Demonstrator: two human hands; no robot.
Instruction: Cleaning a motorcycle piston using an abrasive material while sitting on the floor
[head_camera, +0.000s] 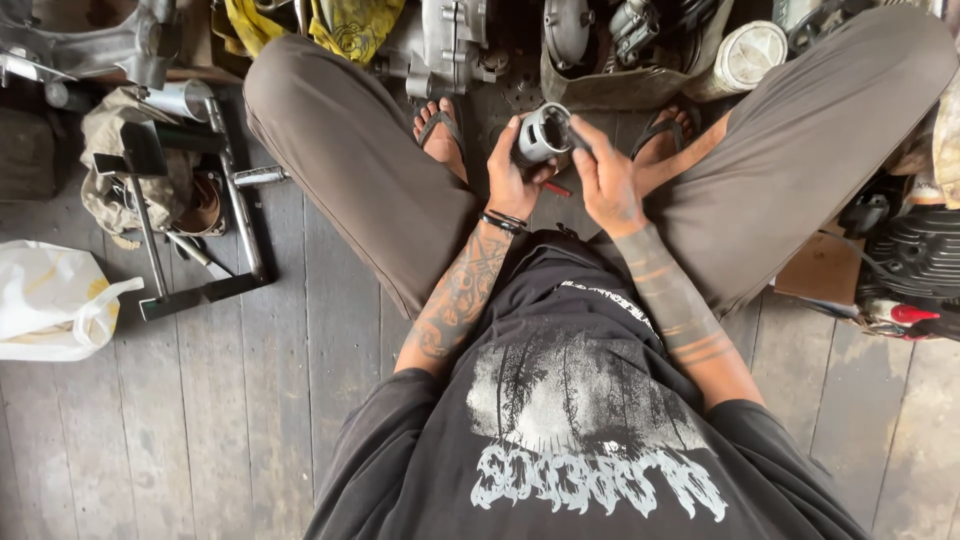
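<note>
I sit on a wooden floor with my knees apart. My left hand (512, 175) grips a small grey metal cylinder (543, 134), a hollow engine part with its open end turned to the right. My right hand (605, 180) touches that open end, its fingers on the rim. A thin red-tipped object (558, 188) shows just under the hands; which hand holds it I cannot tell. Both hands hover between my sandalled feet (441, 135).
Engine casings and metal parts (450, 45) lie beyond my feet. A white round canister (745, 55) lies at the back right. A metal frame with bars (190, 250) and a white plastic bag (50, 300) sit to the left. A dark finned engine block (915, 260) sits at right.
</note>
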